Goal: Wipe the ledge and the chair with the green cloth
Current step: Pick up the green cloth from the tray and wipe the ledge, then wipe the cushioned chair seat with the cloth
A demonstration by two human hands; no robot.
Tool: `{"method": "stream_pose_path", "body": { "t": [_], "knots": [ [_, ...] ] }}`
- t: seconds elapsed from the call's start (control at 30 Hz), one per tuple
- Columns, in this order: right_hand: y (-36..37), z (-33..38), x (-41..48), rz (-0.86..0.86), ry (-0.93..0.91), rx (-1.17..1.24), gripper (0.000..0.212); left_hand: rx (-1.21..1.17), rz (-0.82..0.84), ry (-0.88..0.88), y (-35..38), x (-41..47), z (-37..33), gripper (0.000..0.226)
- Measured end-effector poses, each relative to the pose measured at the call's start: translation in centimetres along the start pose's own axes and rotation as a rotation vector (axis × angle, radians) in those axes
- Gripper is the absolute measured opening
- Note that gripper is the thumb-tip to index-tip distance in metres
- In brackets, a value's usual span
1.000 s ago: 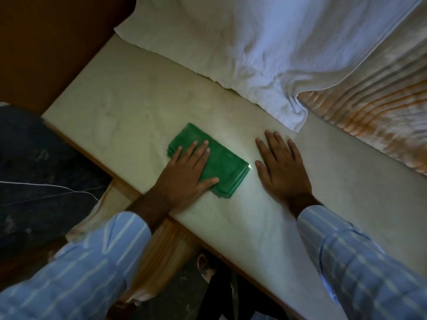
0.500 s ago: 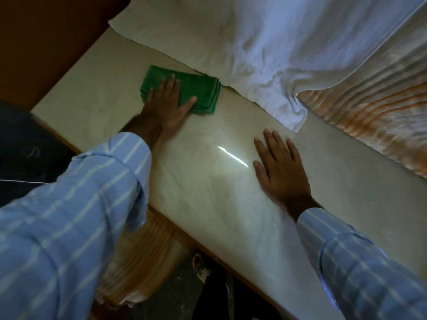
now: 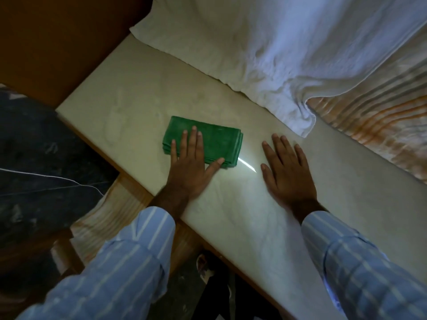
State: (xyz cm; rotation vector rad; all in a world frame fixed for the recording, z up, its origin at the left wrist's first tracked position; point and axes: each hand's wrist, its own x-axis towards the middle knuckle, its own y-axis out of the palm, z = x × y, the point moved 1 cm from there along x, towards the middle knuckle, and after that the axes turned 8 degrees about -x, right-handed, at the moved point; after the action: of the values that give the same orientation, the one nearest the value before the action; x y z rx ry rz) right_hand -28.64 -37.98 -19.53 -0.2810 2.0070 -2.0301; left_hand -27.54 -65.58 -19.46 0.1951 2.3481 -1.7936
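A folded green cloth (image 3: 215, 139) lies flat on the pale stone ledge (image 3: 129, 105), near its middle. My left hand (image 3: 191, 167) presses down on the cloth's near half, fingers spread over it and the thumb at its near right corner. To the right of the cloth, my right hand (image 3: 286, 169) rests palm down on the bare ledge with its fingers apart and nothing in it. No chair can be made out for certain.
A white towel (image 3: 265, 49) drapes over the ledge's far edge, its corner hanging close to my right hand. A striped orange fabric (image 3: 374, 125) lies at the far right. Wooden framing (image 3: 129, 202) and a dark floor (image 3: 34, 158) are below the near edge.
My left hand slid the cloth from the far left of the ledge, by the towel, back toward me and rightward to the middle. My right hand stayed in place.
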Motion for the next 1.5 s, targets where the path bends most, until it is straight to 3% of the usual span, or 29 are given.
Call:
{"method": "stream_pose_path", "body": {
  "t": [0.13, 0.2, 0.3, 0.4, 0.5, 0.6, 0.7, 0.8, 0.93, 1.0, 1.13, 1.33, 1.5],
  "knots": [
    [-0.7, 0.1, -0.1, 0.050, -0.010, 0.025, 0.062, -0.058, 0.070, -0.033, -2.0, 0.4, -0.5, 0.102],
    [-1.0, 0.3, -0.1, 0.055, -0.006, 0.038, 0.061, -0.123, 0.077, -0.058, -3.4, 1.0, -0.6, 0.091],
    [-1.8, 1.2, 0.9, 0.043, -0.048, 0.135, 0.059, -0.195, -0.096, -0.167, -5.6, 1.1, 0.0, 0.067],
    [-2.9, 4.0, 2.9, 0.011, -0.134, 0.290, 0.062, -0.259, -0.183, -0.367, -6.6, 0.9, 1.1, 0.063],
    [-3.7, 7.1, 5.2, 0.053, 0.059, 0.467, 0.068, -0.292, -0.150, -0.438, -6.6, 1.3, 1.7, 0.058],
    [-3.7, 8.2, 7.8, 0.218, 0.182, 0.518, 0.066, -0.421, -0.124, -0.464, -6.3, 1.8, 2.4, 0.048],
    [-4.4, 8.7, 9.6, 0.320, 0.162, 0.502, 0.043, -0.619, -0.094, -0.522, -5.9, 0.9, 3.4, 0.029],
    [-5.0, 10.3, 9.3, 0.328, 0.093, 0.540, 0.030, -0.911, -0.172, -0.573, -5.1, -1.8, 4.4, 0.017],
    [-4.8, 14.8, 6.7, 0.396, 0.170, 1.008, 0.012, -1.517, -0.359, -0.673, -3.4, -7.2, 6.3, 0.027],
    [-4.1, 17.4, 5.4, 0.427, 0.196, 1.199, 0.012, -1.701, -0.450, -0.714, -2.4, -10.3, 7.8, 0.032],
    [-2.1, 23.5, 2.5, 0.468, 0.066, 1.154, 0.019, -1.861, -0.621, -0.802, 0.2, -18.4, 11.8, 0.028],
    [1.5, 31.4, -2.6, 0.652, -0.038, 1.078, 0.052, -1.999, -0.729, -0.965, 5.3, -28.3, 16.5, 0.015],
    [8.0, 35.2, -4.8, 0.870, 0.083, 1.057, 0.029, -2.003, -0.779, -1.170, 11.0, -32.0, 20.1, 0.016]
  ]
}}
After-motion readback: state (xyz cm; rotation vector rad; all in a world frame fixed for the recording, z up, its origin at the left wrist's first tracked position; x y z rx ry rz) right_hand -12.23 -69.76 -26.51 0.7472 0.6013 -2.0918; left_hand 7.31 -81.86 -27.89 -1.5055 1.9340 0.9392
